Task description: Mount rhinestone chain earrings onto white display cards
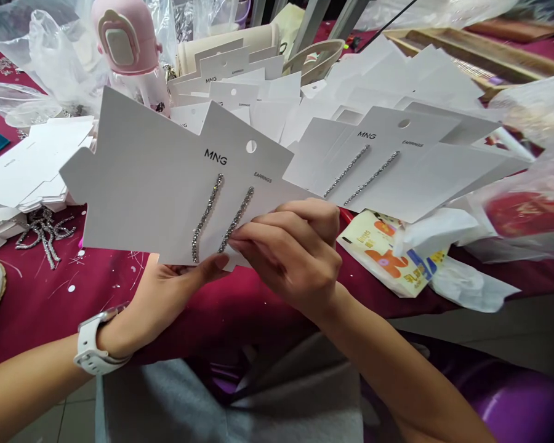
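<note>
My left hand (175, 289) grips the lower edge of a white earring card (138, 178), thumb in front and fingers behind it. The card is printed "MNG" and "EARRINGS" and has a round hole near its top. Two sparkling chain earrings hang on it, a left earring (207, 218) and a right earring (237, 219). My right hand (295, 252) is closed, with thumb and forefinger pinched at the right earring's side. Its other fingers are curled in front of the card's right part. A white watch (95, 341) is on my left wrist.
Behind stand many white cards, one finished with earrings (360, 175). Blank cards (32, 166) are stacked at left, above loose sparkling chains (48, 234). A pink bottle (127, 43) stands at the back. A tissue pack (388, 258) lies near the red cloth's (268, 307) front edge.
</note>
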The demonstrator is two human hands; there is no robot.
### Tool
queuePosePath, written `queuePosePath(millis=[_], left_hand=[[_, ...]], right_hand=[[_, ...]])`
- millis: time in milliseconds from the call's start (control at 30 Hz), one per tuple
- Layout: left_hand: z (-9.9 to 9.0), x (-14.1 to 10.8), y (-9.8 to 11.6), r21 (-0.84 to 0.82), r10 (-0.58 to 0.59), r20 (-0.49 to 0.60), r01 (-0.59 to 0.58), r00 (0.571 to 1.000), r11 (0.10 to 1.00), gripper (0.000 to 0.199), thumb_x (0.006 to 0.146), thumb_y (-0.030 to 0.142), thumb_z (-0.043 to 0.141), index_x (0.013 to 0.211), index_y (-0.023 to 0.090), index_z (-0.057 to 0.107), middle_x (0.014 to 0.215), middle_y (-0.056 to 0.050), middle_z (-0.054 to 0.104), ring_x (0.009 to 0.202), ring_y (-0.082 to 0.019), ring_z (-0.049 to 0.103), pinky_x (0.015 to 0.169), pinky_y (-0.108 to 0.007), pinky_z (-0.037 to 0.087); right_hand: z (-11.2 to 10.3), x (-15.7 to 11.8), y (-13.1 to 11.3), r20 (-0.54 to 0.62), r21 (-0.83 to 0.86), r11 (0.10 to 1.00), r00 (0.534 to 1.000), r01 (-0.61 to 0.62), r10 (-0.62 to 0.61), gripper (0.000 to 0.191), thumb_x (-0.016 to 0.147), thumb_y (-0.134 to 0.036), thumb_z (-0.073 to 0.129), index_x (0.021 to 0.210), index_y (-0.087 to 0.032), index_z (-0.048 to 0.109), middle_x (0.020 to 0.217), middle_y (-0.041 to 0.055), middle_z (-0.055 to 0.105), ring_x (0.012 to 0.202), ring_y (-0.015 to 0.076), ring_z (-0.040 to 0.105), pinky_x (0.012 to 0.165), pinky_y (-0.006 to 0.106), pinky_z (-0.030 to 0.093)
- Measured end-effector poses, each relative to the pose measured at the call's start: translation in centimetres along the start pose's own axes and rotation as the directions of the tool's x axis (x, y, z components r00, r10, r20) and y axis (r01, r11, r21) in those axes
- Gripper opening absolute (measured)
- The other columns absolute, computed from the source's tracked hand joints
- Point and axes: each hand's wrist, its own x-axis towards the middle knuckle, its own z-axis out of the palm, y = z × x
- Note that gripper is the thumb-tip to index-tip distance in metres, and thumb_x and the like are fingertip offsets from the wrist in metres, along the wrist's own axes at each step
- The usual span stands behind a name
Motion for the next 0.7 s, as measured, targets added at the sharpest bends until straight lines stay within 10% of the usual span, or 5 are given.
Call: queuePosePath(millis=[700], left_hand=[[-0.36,-0.16,0.13,0.388,0.196,0.06,-0.204,0.979,0.899,0.008,0.075,0.024,0.067,0.08,0.019,0.068,0.077,0.002,0.07,0.076,-0.014,0.065,0.072,-0.023,0.054]], right_hand=[[-0.3,-0.14,0.08,0.043,-0.112,0.986,0.991,0.127,-0.123,0.006,0.082,-0.019,0.057,0.084,-0.024,0.059,0.07,-0.0019,0.062,0.071,0.0127,0.052,0.07,0.029,0.044]])
